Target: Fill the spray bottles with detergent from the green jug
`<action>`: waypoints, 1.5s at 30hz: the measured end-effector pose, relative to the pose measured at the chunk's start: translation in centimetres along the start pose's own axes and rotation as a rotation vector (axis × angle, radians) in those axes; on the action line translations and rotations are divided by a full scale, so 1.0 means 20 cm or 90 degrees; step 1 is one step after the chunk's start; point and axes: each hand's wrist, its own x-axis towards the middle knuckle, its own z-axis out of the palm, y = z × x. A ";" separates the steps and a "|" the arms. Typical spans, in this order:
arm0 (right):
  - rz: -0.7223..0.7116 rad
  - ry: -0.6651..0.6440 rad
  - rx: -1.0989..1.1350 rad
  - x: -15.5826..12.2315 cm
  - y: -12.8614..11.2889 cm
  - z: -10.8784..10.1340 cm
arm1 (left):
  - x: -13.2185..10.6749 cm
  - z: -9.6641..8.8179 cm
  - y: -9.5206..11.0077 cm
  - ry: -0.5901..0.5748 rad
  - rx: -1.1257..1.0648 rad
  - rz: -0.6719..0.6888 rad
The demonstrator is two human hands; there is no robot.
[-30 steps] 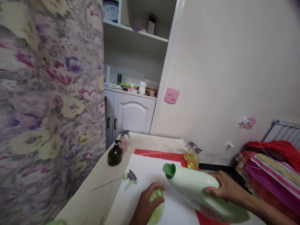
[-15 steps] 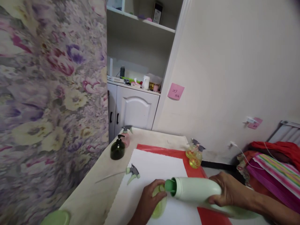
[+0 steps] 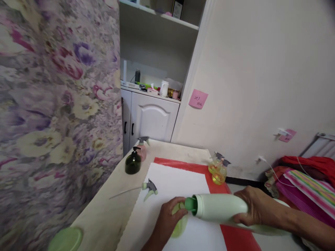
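Observation:
My left hand grips the neck of a small yellow-green spray bottle that stands without its top on a white sheet. In my right hand is a large pale green bottle, tipped on its side. Its darker green spout meets the mouth of the small bottle; whether liquid runs there I cannot tell. Left of my hands, a grey and green trigger sprayer with a long thin tube lies across the sheet's edge.
Two spray bottles with yellow liquid stand at the table's right edge. A dark green pump bottle and a pink spray bottle are at the back left. A green lid sits front left. A floral curtain hangs at the left.
The camera view has shifted slightly. Both hands keep their holds, and the large bottle remains tipped at the small bottle's mouth.

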 end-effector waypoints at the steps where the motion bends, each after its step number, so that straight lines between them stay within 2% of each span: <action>1: -0.001 -0.002 -0.006 0.00 0.00 0.00 | 0.00 0.00 0.00 0.000 -0.007 0.002; 12: 0.038 -0.014 -0.075 0.00 -0.07 -0.06 | -0.01 0.01 0.01 0.024 0.007 -0.020; 19: 0.049 -0.031 -0.079 0.00 -0.10 -0.10 | -0.02 0.02 0.01 0.013 0.001 -0.019; 26: 0.041 -0.038 -0.076 -0.01 -0.11 -0.11 | -0.02 0.02 0.01 -0.009 -0.005 -0.010; 37: 0.061 -0.034 -0.103 -0.01 -0.16 -0.12 | -0.01 0.02 0.00 0.002 -0.015 -0.015; 45: 0.042 -0.029 -0.094 -0.02 -0.14 -0.12 | -0.01 0.02 0.02 0.008 -0.009 -0.023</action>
